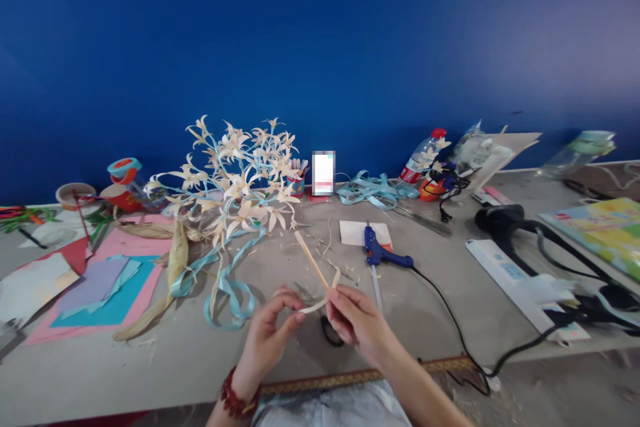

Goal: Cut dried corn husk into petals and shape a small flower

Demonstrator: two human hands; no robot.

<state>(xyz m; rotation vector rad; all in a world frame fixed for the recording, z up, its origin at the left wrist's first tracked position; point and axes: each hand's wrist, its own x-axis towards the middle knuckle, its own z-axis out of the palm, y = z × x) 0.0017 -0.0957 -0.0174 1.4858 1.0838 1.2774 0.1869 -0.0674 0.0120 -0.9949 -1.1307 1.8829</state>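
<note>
Left hand (274,325) and right hand (356,320): pinched one pale strip (316,307) between them, above the table (150,380) near its front edge. Likely fault: splitting, since too hard a pull could break it.

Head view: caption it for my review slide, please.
Left hand and right hand hold a pale strip before cream flowers and a blue glue gun.
</note>
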